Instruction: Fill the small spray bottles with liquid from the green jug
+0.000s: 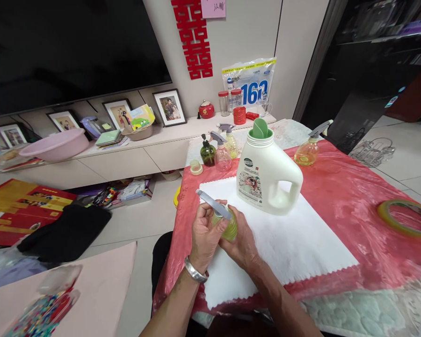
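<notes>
Both my hands are closed around a small yellow-green spray bottle [234, 229] with a grey trigger head [214, 204]. My left hand [204, 231], with a silver bracelet at its wrist, grips near the neck and head of the bottle. Around the bottle's body wraps my right hand [243, 238]. Just beyond them a large white detergent jug [266, 168] stands upright on a white cloth [284, 252]. A green spout [261, 128] shows in the jug's open mouth. Part of the spray bottle is hidden behind my fingers.
A dark green pump bottle [207, 153], a pink spray bottle [223, 159] and a pale cap [196, 167] stand at the table's back left. Another yellow spray bottle [307, 152] is behind the jug, right. Tape [389, 220] lies on the red table cover [358, 187].
</notes>
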Action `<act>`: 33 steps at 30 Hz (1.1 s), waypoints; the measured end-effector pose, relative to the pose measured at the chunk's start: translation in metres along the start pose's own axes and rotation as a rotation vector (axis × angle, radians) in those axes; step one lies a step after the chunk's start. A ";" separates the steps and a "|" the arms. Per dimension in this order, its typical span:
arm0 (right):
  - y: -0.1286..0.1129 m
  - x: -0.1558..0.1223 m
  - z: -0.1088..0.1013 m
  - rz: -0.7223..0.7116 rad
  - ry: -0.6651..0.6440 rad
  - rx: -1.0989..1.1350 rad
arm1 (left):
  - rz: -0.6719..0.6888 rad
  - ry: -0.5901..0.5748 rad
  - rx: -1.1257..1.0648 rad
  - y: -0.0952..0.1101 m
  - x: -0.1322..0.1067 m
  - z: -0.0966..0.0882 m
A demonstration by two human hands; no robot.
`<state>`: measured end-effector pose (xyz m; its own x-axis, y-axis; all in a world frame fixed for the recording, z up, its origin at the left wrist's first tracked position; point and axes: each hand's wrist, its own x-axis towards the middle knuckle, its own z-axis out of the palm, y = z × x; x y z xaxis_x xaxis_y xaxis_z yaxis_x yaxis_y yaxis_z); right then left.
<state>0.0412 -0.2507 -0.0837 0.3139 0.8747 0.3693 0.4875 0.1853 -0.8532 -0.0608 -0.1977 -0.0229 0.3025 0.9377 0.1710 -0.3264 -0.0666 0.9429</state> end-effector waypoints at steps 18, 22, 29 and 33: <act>0.003 -0.001 0.001 -0.017 0.014 0.014 | 0.035 0.081 -0.043 -0.002 0.005 0.006; 0.003 -0.001 0.001 0.011 0.014 0.016 | 0.057 0.031 0.066 -0.002 0.002 0.001; 0.000 0.001 0.002 0.056 -0.008 0.039 | -0.053 -0.037 0.047 -0.010 -0.003 -0.010; -0.003 0.000 -0.007 0.043 -0.067 0.064 | -0.027 -0.045 0.093 -0.009 -0.003 -0.010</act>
<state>0.0457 -0.2547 -0.0781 0.2772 0.9101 0.3080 0.4209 0.1731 -0.8904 -0.0678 -0.1960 -0.0350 0.3506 0.9235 0.1556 -0.2338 -0.0746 0.9694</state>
